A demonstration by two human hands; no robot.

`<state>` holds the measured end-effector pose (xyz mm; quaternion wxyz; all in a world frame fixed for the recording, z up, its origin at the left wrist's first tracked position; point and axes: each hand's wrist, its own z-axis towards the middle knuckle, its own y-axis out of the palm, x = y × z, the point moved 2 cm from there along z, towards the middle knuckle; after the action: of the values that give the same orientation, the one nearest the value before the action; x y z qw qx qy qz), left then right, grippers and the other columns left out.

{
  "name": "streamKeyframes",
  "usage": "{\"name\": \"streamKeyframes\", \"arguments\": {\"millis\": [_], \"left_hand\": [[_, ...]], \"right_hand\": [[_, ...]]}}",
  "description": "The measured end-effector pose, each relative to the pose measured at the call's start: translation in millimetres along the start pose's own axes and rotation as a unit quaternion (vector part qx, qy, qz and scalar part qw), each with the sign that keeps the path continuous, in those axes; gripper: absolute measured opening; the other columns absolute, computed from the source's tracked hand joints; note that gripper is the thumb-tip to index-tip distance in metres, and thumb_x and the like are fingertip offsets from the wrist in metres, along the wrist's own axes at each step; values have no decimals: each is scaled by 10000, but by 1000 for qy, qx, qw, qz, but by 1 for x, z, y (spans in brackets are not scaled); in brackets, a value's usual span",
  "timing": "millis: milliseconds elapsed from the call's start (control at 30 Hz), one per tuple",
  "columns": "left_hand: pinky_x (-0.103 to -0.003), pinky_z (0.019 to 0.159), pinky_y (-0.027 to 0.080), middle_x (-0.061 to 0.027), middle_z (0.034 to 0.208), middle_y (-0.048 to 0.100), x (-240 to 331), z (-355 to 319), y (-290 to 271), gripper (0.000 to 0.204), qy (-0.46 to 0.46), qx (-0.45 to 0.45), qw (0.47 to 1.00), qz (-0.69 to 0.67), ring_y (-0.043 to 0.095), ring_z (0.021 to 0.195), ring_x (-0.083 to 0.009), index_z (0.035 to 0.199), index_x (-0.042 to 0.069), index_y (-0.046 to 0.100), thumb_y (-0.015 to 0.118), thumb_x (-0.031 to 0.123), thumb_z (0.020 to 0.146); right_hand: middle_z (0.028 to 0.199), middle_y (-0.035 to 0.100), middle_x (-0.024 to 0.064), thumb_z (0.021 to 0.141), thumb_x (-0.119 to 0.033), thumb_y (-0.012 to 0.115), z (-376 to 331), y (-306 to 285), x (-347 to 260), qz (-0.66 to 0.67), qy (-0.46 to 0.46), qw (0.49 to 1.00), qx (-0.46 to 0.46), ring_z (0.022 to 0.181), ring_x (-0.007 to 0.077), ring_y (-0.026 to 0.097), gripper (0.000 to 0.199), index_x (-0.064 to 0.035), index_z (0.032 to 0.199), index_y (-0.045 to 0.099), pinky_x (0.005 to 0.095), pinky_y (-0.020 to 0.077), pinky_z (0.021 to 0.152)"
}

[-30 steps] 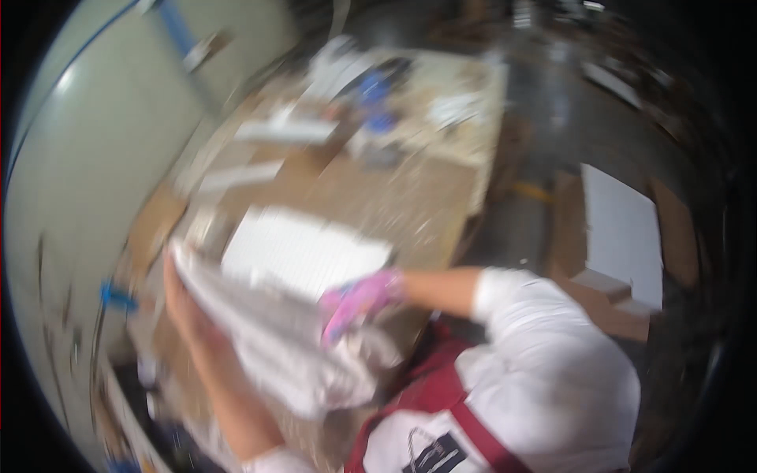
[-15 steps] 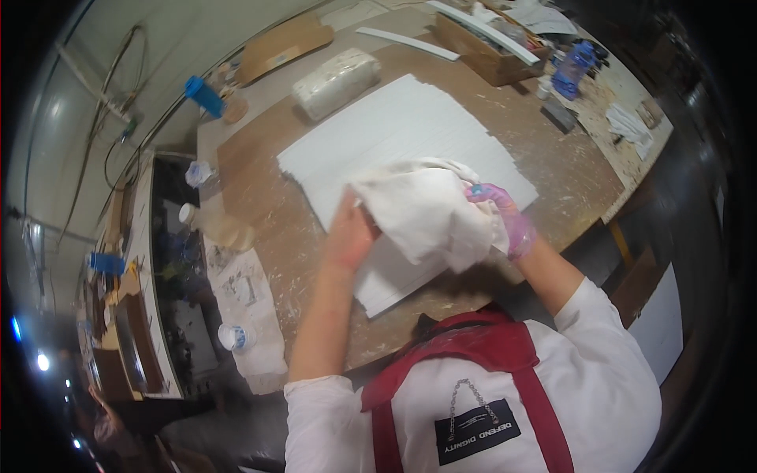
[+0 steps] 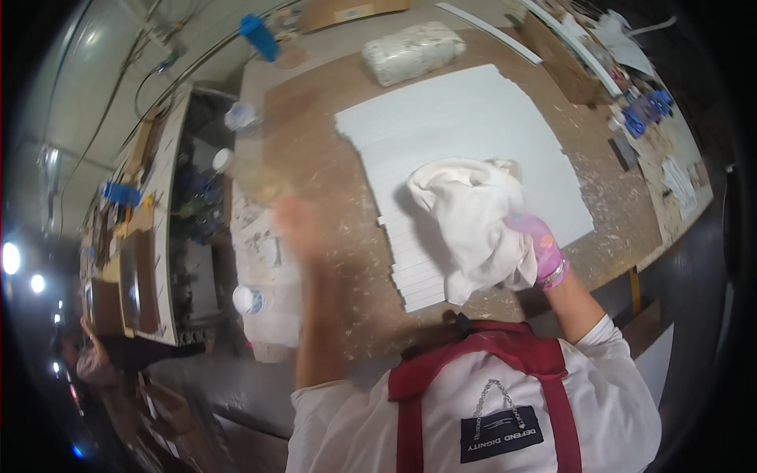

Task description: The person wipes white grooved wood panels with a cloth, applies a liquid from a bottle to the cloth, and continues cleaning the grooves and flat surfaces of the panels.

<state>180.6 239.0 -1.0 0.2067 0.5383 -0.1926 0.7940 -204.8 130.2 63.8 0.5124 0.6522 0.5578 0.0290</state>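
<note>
My right hand [image 3: 539, 246], in a pink glove, is closed on a bunched white cloth [image 3: 473, 213]. The cloth rests over a white sheet with ragged edges and ribbed lines [image 3: 465, 110], which lies on the brown worktable [image 3: 315, 126]. To the left, my bare left hand [image 3: 296, 225] is smeared by motion, so its fingers cannot be made out. Nearest to it lies a clear bottle with yellowish contents [image 3: 256, 181] and a white cap; whether they touch is unclear.
A plastic-wrapped pale block [image 3: 414, 54] lies behind the sheet. White-capped containers [image 3: 248, 299] stand along the left edge. A blue bottle [image 3: 260, 38] is at the far left, another blue bottle [image 3: 646, 112] at the right beside a cardboard box [image 3: 560, 59] and a grey block [image 3: 623, 154].
My left hand has let go of the cloth and moved left toward the capped bottle. The cloth hangs bunched from my right hand alone. The view has shifted left.
</note>
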Motion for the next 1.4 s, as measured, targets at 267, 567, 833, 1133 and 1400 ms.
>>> {"name": "streamKeyframes", "arguments": {"millis": [267, 567, 833, 1133, 1400], "left_hand": [[-363, 1082, 292, -213, 1461, 324, -39, 112, -45, 1019, -49, -27, 991, 121, 371, 1316, -293, 1493, 36, 56, 768, 235, 792], [-414, 1030, 361, -217, 1286, 454, 30, 79, 20, 828, 144, -148, 913, 353, 460, 1204, -344, 1321, -52, 418, 833, 261, 676], [-401, 841, 421, -118, 1135, 576, 133, -37, 125, 700, 384, -412, 741, 367, 549, 1044, -311, 1273, 143, 537, 766, 147, 612], [-400, 811, 394, -50, 1096, 584, 137, -12, 170, 688, 491, -385, 636, 454, 543, 999, -236, 1256, 218, 551, 746, 91, 608], [-395, 814, 391, -39, 1032, 584, 160, -10, 188, 666, 483, -386, 636, 462, 547, 954, -226, 1240, 217, 565, 745, 80, 613]], "right_hand": [[990, 669, 140, 852, -68, 550, 4, -60, -12, 70, -24, 997, 14, 920, 251, 658, 232, 46, 1045, 613, 350, 533, 843], [985, 671, 151, 845, -58, 551, -12, -55, -7, 97, -110, 988, 55, 898, 248, 667, 250, 60, 1059, 605, 348, 536, 851], [1124, 633, 182, 858, -59, 519, -10, -56, -6, 143, -51, 988, 7, 1019, 272, 640, 423, 78, 1257, 483, 392, 507, 943], [1028, 656, 165, 858, -27, 531, -5, -82, 5, 154, -57, 986, -36, 879, 241, 676, 349, 40, 1201, 528, 339, 562, 811], [951, 655, 100, 855, -15, 562, 0, -93, 7, 159, -87, 982, -57, 830, 178, 662, 208, 18, 1056, 604, 292, 550, 799]]}}
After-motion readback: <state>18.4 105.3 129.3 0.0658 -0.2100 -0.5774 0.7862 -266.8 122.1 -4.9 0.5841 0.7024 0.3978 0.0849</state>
